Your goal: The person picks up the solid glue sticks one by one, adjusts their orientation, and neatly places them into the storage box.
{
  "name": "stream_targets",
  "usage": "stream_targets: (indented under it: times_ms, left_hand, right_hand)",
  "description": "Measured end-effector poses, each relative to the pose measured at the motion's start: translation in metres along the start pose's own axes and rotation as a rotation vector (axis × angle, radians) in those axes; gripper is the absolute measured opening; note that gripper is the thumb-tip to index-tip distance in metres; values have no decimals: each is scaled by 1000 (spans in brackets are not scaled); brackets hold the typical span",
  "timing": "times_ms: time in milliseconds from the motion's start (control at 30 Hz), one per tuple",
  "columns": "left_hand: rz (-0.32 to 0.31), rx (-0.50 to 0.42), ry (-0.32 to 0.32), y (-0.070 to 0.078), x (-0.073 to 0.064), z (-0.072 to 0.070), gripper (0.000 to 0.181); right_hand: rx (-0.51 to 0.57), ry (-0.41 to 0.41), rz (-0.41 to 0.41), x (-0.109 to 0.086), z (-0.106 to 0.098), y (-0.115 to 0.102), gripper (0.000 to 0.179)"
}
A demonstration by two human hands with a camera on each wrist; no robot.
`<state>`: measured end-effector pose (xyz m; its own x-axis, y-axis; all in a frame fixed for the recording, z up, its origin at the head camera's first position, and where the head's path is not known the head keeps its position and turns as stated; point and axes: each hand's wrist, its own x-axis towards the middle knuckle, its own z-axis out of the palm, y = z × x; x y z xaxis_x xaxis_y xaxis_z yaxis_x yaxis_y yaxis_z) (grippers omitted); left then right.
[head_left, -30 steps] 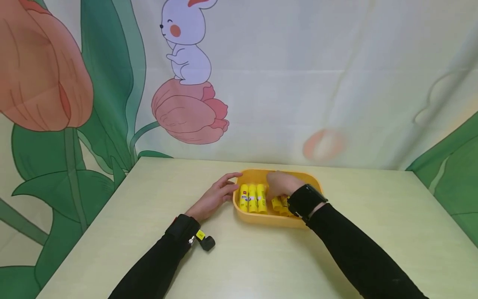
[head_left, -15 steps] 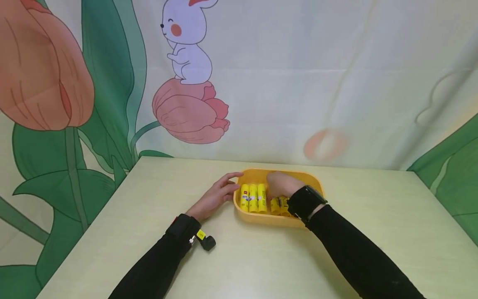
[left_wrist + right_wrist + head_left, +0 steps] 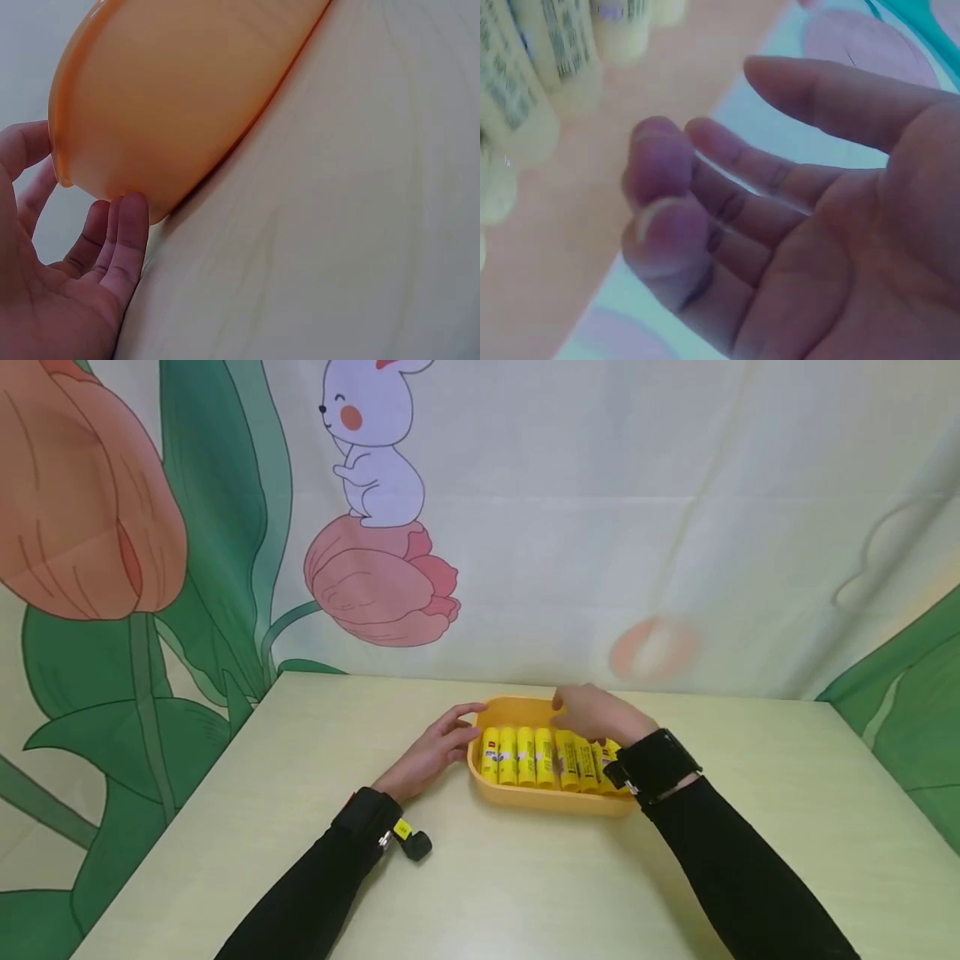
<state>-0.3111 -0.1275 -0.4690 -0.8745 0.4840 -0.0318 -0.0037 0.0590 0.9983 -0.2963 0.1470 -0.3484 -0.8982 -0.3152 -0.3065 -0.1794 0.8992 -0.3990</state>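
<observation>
In the head view an orange plastic basket (image 3: pixel 555 802) stands on the table and holds a row of yellow glue sticks (image 3: pixel 526 758), lying side by side. A narrow gap splits the row near its middle. My left hand (image 3: pixel 429 758) touches the basket's left end. Its relaxed fingers (image 3: pixel 132 225) rest against the outer wall and rim in the left wrist view. Over the back right of the basket is my right hand (image 3: pixel 600 714), holding nothing, its thumb and loosely bent fingers apart. It partly hides the glue sticks at the right end.
The pale wooden table (image 3: pixel 480 885) extends around the basket. Behind it hangs a cloth backdrop (image 3: pixel 555 527) printed with a rabbit, tulips and leaves. A small black camera (image 3: pixel 416 846) sticks out from the left wristband.
My right hand has risen from inside the basket and moved to the right, its fingers parting. Another glue stick now shows beside the three on the left. The left hand stays put.
</observation>
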Motion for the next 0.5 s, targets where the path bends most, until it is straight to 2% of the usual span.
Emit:
stream_targets:
  times_ms: [267,500]
  left_hand:
    - [-6,-4,33,-3,-8,-16,44]
    - [19,40,176,0,-10,-18,43]
  right_hand:
    - [111,117,-76,-11,-5,24,35]
    - [169,176,-105,-17,0,36,32]
